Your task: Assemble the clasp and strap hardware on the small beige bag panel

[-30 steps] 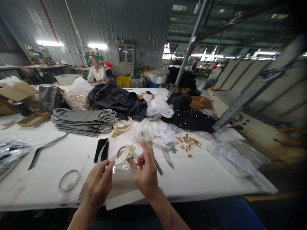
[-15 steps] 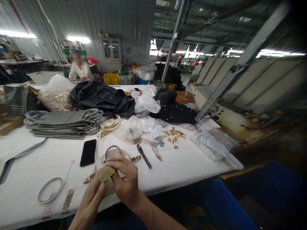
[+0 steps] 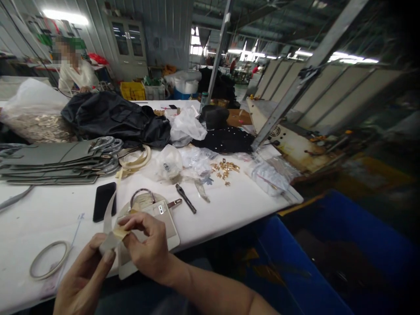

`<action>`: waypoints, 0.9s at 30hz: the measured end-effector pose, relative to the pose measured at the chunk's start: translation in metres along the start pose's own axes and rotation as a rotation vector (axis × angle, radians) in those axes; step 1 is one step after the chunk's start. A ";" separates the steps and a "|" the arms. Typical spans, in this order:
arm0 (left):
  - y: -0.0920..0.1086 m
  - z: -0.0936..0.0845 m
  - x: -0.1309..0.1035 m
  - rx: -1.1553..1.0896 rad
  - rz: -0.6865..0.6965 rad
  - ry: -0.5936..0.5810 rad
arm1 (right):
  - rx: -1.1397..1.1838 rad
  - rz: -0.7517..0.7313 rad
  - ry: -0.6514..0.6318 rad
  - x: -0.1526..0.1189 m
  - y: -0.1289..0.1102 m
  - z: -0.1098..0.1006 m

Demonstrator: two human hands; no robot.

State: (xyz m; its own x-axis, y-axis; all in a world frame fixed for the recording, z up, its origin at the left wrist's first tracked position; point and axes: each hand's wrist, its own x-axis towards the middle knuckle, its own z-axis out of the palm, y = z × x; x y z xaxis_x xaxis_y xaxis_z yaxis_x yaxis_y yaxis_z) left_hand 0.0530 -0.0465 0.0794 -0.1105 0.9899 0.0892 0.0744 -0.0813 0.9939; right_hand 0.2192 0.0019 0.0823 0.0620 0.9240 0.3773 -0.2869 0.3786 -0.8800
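My left hand point(image 3: 87, 269) pinches a pale whitish strip point(image 3: 110, 243) between thumb and fingers. Against it, my right hand point(image 3: 147, 247) has thumb and fingertips closed on a yellowish piece point(image 3: 122, 232) that looks like backing paper. A long pale end point(image 3: 109, 212) rises from the strip towards the phone. Under the hands lies a beige bag panel point(image 3: 172, 238) at the table's front edge, with a small metal plate point(image 3: 161, 209). A curved dark handle point(image 3: 143, 190) and a strap tab with metal end point(image 3: 175, 203) show behind it; the hands cover part of the panel.
A black phone point(image 3: 104, 202), a dark metal rod-like tool point(image 3: 185, 199) and a tape ring point(image 3: 68, 250) lie nearby. Grey panels point(image 3: 52, 159) are stacked left. Gold hardware point(image 3: 225, 168) sits right of plastic bags. A blue bin point(image 3: 278, 240) stands beside the table; a person point(image 3: 77, 76) sits behind.
My view has swung right, so things sit further left. My hands have come down and closer, tilting the strip; its long end and the beige panel now show more.
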 end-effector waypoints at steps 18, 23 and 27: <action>-0.003 0.003 0.016 -0.060 -0.014 0.068 | -0.062 0.048 -0.135 -0.020 0.011 0.028; -0.006 0.002 0.015 -0.085 -0.139 -0.042 | -0.053 0.090 -0.131 -0.026 0.013 0.031; 0.000 -0.008 0.014 0.079 -0.038 0.017 | -0.072 0.188 -0.208 -0.028 0.014 0.027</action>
State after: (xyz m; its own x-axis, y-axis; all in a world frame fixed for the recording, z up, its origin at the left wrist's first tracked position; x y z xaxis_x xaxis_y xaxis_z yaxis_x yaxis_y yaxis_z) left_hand 0.0439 -0.0330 0.0810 -0.1315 0.9899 0.0536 0.1481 -0.0338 0.9884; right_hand 0.1878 -0.0197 0.0674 -0.1856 0.9502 0.2505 -0.2055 0.2117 -0.9555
